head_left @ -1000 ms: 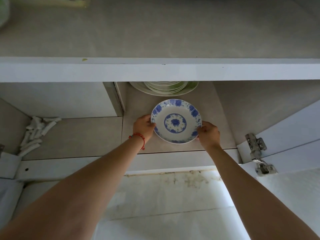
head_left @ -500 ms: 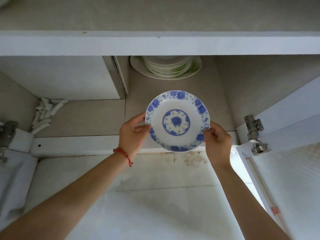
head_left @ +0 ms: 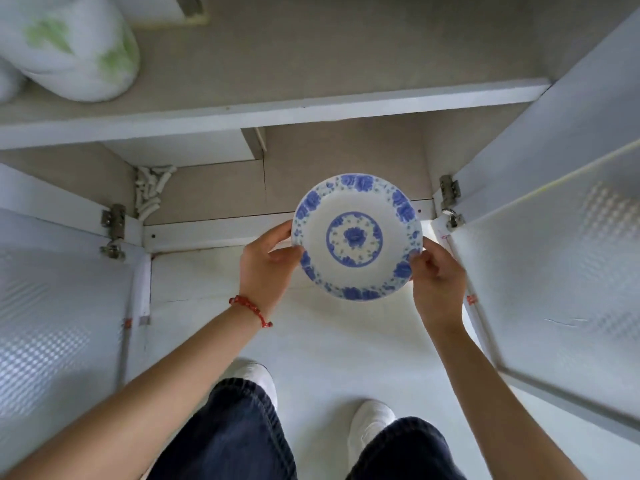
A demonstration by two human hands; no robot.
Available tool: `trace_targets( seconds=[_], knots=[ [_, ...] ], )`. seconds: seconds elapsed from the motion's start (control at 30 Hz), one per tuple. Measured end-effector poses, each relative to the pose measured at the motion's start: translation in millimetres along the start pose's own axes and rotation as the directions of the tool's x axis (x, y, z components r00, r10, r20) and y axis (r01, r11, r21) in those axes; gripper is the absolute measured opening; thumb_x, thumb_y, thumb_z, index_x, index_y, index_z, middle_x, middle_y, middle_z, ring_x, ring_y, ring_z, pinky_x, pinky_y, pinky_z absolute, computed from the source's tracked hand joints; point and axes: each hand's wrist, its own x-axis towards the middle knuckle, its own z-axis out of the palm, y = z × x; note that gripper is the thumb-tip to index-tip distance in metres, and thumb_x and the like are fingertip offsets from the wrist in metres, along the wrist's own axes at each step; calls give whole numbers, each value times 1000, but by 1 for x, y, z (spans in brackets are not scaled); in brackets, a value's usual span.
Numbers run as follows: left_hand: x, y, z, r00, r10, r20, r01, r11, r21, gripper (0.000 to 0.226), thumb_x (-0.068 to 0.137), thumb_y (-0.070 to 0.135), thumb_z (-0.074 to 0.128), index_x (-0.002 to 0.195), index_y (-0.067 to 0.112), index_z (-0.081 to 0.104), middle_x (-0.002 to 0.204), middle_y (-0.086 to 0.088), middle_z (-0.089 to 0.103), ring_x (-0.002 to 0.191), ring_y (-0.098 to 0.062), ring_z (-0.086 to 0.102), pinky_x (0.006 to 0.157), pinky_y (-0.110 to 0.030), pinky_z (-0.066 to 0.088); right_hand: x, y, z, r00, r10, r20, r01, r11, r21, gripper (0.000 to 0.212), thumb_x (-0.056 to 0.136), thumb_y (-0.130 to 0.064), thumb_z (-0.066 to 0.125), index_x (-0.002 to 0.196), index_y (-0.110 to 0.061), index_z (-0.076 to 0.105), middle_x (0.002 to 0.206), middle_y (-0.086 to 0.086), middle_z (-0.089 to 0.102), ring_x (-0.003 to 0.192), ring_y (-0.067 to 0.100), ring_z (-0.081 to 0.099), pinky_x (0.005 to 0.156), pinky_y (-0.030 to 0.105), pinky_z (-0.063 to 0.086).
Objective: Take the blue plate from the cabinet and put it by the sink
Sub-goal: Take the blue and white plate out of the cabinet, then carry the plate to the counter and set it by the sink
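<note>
A white plate with a blue flower pattern point(head_left: 356, 237) hangs face up in front of the low cabinet point(head_left: 214, 233), just outside its bottom edge and above the white floor. My left hand point(head_left: 266, 265) grips the plate's left rim, thumb on top; a red bracelet is on that wrist. My right hand point(head_left: 438, 282) grips the lower right rim. The sink is not in view.
Both cabinet doors stand open, the left door point(head_left: 59, 306) and the right door point(head_left: 561, 271), with hinges showing. A white and green bag point(head_left: 76, 53) lies on the upper shelf. Small white sticks point(head_left: 150, 192) lie in the lower compartment. My legs and white shoes point(head_left: 370, 424) are below.
The plate has come out of the lower shelf towards me, held in both hands. The view has tilted down, so the stacked plates at the back are out of sight and my legs show.
</note>
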Motion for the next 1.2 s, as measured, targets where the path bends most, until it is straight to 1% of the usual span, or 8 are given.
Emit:
trace_targets(
  seconds=[0.17, 0.3, 0.43, 0.53, 0.7, 0.83, 1.0, 1.2],
  knots=[
    [-48, 67, -23, 998, -63, 1, 63, 998, -17, 45, 76, -1, 51, 95, 36, 68, 83, 25, 71, 83, 3, 65, 64, -14, 54, -44, -61, -38, 998, 55, -13, -55, 998, 32, 25, 87, -2, 49, 104, -13, 64, 72, -8, 66, 64, -1, 62, 59, 13, 52],
    [-93, 119, -40, 997, -82, -6, 82, 996, -19, 45, 77, -3, 53, 100, 33, 68, 96, 13, 71, 88, -4, 67, 74, -27, 58, -79, -118, -73, 993, 113, -43, -110, 992, 61, 27, 87, -3, 49, 104, -17, 64, 79, 1, 68, 68, 7, 64, 63, 14, 54],
    [-140, 174, -60, 1000, -26, -1, 26, 1000, 15, 40, 79, -3, 57, 109, 23, 64, 97, 7, 69, 80, 2, 66, 69, -17, 55, -121, -175, -108, 969, 236, -72, -226, 966, 125, 30, 89, -7, 48, 94, -31, 64, 77, -6, 70, 72, 10, 65, 67, 26, 55],
    [-175, 212, -75, 1000, -27, -8, 27, 999, 25, 38, 80, -3, 57, 114, 15, 62, 98, 3, 70, 79, 0, 67, 66, -10, 53, -155, -218, -134, 950, 295, -106, -275, 946, 170, 43, 87, -7, 49, 77, -47, 62, 63, -21, 67, 62, 0, 61, 56, 11, 50],
    [-227, 273, -98, 998, -22, 65, 17, 997, 77, 38, 81, -1, 57, 114, 18, 62, 96, 0, 72, 79, -4, 68, 69, -17, 56, -206, -282, -177, 937, 310, -163, -280, 942, 184, 45, 84, -3, 49, 73, -44, 63, 66, -6, 66, 60, 7, 53, 54, 16, 45],
    [-255, 313, -112, 991, -21, 134, 8, 995, 95, 39, 79, -2, 57, 112, 18, 63, 86, 9, 73, 77, -2, 68, 62, -9, 52, -245, -318, -205, 925, 312, -218, -269, 941, 207, 40, 83, -1, 50, 86, -37, 65, 72, -24, 69, 64, -3, 60, 57, 8, 47],
    [-271, 346, -119, 955, -9, 297, -36, 989, 147, 42, 79, -1, 58, 109, 28, 63, 71, 34, 68, 74, 5, 66, 56, -6, 50, -286, -343, -226, 878, 356, -321, -284, 925, 252, 34, 84, -1, 51, 93, -30, 67, 79, -28, 69, 72, -4, 62, 60, 8, 48],
    [-281, 375, -104, 859, 26, 512, -143, 971, 190, 39, 79, 0, 61, 112, 21, 62, 67, 27, 70, 78, 4, 67, 64, -8, 52, -330, -353, -248, 771, 424, -475, -291, 898, 329, 29, 84, -2, 53, 97, -24, 67, 76, -26, 70, 73, -5, 62, 59, 7, 48]
  ],
)
